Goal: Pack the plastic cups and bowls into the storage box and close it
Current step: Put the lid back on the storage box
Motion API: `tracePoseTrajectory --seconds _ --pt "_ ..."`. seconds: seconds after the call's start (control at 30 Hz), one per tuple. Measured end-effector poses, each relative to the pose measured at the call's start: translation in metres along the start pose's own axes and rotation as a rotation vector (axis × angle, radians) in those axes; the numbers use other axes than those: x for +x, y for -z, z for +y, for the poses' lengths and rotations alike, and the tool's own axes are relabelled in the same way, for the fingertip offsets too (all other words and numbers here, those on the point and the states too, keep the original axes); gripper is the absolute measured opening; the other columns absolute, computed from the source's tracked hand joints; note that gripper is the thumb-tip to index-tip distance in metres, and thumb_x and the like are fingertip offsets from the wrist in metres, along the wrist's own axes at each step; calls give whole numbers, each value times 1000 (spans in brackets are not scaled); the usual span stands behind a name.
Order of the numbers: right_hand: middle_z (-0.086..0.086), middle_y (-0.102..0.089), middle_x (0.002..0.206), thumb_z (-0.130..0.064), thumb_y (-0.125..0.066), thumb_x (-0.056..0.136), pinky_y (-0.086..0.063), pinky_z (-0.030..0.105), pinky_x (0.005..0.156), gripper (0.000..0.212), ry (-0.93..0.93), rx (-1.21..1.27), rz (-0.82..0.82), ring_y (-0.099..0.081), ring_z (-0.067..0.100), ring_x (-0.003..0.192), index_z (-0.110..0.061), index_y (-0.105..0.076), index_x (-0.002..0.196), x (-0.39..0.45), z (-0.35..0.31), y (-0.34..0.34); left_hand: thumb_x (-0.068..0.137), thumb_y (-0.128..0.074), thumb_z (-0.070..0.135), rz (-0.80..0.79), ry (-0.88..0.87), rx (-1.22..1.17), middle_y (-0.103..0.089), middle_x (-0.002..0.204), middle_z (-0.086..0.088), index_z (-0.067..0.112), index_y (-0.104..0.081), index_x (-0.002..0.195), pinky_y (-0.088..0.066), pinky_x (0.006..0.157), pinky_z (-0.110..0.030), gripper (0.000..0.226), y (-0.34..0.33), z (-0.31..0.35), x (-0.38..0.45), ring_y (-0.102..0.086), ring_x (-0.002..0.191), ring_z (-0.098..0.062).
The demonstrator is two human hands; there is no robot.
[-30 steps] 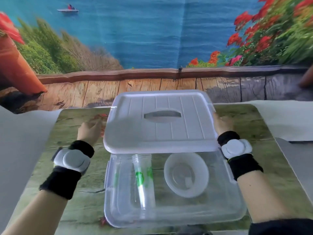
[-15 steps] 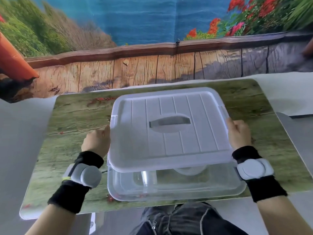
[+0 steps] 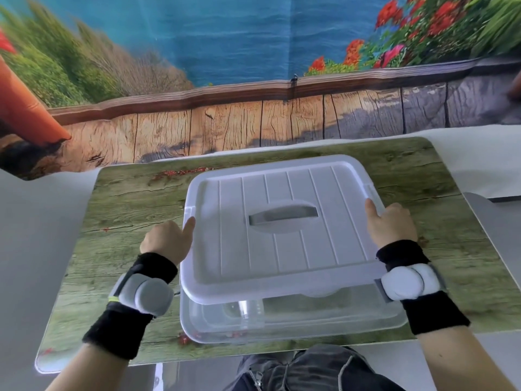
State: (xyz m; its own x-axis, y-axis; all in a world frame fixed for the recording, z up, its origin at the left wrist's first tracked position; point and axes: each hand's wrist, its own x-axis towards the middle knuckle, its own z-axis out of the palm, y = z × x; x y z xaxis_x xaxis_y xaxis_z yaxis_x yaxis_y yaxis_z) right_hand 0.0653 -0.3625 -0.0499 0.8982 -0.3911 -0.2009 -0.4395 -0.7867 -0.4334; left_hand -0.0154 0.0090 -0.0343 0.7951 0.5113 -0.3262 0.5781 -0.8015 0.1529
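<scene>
Over the green wood-print mat [image 3: 118, 210], we hold the white lid [image 3: 282, 230] just above the clear box [image 3: 293, 320], one hand at each short end. Our left hand [image 3: 166, 241] grips the lid's left edge, thumb on top and fingers curled under where we cannot see them; our right hand [image 3: 392, 224] clamps the right edge in the same way. Both hands are closed on the lid, and neither is nearer to the work than the other: they sit level, on opposite sides.

What matters now is how the lid lies to the box. Its long axis runs left to right, matching the box beneath it, and the grey handle [image 3: 283, 214] sits square across the middle. But the lid is not yet down. Its near edge stands above the box's near rim with a visible gap, and it sits slightly back from that rim, so a strip of the box's front shows below it. Through that strip we make out a clear cup [image 3: 251, 311] lying inside; a curved shape to its right may be a bowl, though we cannot be sure.

We judge the packing done and the closing under way. The coming move, as we read it, is straight down and a little toward us, both hands lowering together so that the lid's corners meet the box's corners. An uneven drop on either side would likely leave one end unseated.
</scene>
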Motion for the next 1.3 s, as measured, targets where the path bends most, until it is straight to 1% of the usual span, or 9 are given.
tracePoseTrajectory --seconds 0.2,0.4,0.53,0.73,0.9,1.03,1.13,1.2,1.3 --pt "28 -50 126 -56 -36 90 -40 45 99 73 -35 -15 -31 -48 40 117 8 -50 121 28 -43 5 92 -25 51 -52 -3 -8 -61 82 -17 -1 -61 77 -37 70 -31 65 9 25 27 -52 76 -30" --pt "24 -62 108 -53 -39 90 -47 38 73 58 1 84 -162 -58 33 88 2 -58 90 78 -88 4 95 -26 41 -47 17 -135 -63 112 -26 -8 -57 114 -42 77 -36 61 36 60 67 -60 103 -38" --pt "18 -54 86 -48 -39 93 -40 34 67 51 40 119 -207 -52 30 77 1 -52 83 70 -84 18 95 -24 45 -90 -3 -118 -63 102 -24 -8 -58 113 -43 76 -35 66 32 50 69 -60 93 -34" --pt "16 -50 81 -32 -34 98 -31 29 57 38 98 73 -184 -48 27 71 2 -49 88 40 -35 7 94 -20 46 -92 -43 -15 -57 84 -19 -6 -59 101 -39 69 -31 65 1 17 47 -51 74 -28" --pt "8 -36 53 -8 -37 94 -23 31 50 42 95 121 -123 -38 24 56 -6 -34 52 40 -18 8 95 -22 45 -55 -44 -54 -64 93 -25 -8 -60 99 -36 69 -31 65 -8 11 40 -49 75 -28" --pt "10 -35 50 -7 -51 84 -21 27 50 40 56 259 -191 -32 20 48 -9 -37 47 42 -6 15 96 -22 33 -39 -100 0 -49 74 -13 -4 -56 99 -33 63 -30 50 -9 6 35 -44 66 -25" --pt "14 -51 60 -17 -59 84 -29 27 54 31 37 339 -240 -48 25 59 -5 -51 56 38 10 15 96 -23 19 -9 -164 70 -49 78 -12 8 -47 93 -30 62 -30 26 -4 -2 30 -44 68 -26" --pt "14 -59 85 -26 -63 85 -35 25 57 26 6 422 -257 -54 24 74 0 -61 85 34 16 17 95 -24 23 -4 -173 43 -53 81 -13 7 -51 95 -31 60 -31 31 -1 -11 33 -47 72 -26" --pt "15 -56 111 -38 -62 86 -41 28 64 51 -75 534 -294 -53 22 79 0 -53 119 34 18 17 95 -27 35 -26 -140 -153 -60 91 -15 6 -60 105 -36 70 -31 44 2 -16 34 -51 82 -26"
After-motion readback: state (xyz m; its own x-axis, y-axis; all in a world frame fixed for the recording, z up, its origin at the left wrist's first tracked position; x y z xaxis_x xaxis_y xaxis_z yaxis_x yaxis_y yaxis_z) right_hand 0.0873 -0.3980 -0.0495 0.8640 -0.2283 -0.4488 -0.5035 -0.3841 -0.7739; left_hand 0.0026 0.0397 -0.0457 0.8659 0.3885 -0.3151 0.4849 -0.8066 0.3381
